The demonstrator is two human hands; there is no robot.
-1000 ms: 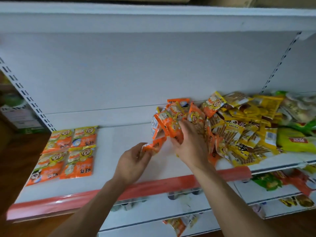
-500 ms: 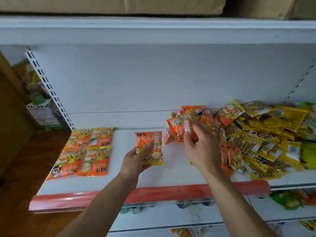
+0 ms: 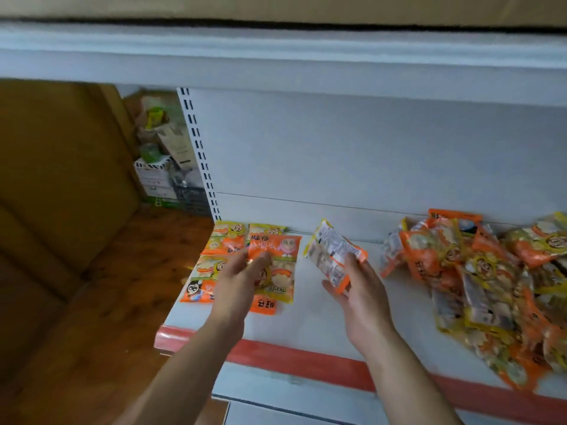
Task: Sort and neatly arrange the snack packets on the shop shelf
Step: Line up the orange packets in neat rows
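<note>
Pinches flat orange-and-yellow foil snack packet (image 3: pixel 277 268) in left hand (image 3: pixel 241 279), face up over laid-out rows of matching packets (image 3: pixel 225 240) at left end of white shelf (image 3: pixel 306 320), likely to extend them. Grips second packet (image 3: pixel 333 257), back side up, in right hand (image 3: pixel 360 291), just beside; jumbled heap of packets (image 3: pixel 454 259) well apart, rightward.

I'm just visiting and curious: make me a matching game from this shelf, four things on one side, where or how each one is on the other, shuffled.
1. Face-print packet in the left hand
2. Tilted packet in the right hand
3. Loose heap
4. Red strip

A. Front edge of the shelf
B. Printed back showing
C. Right end of the shelf
D. Over the neat rows

Pairs: 1-D, 2-B, 3-C, 4-A.
</note>
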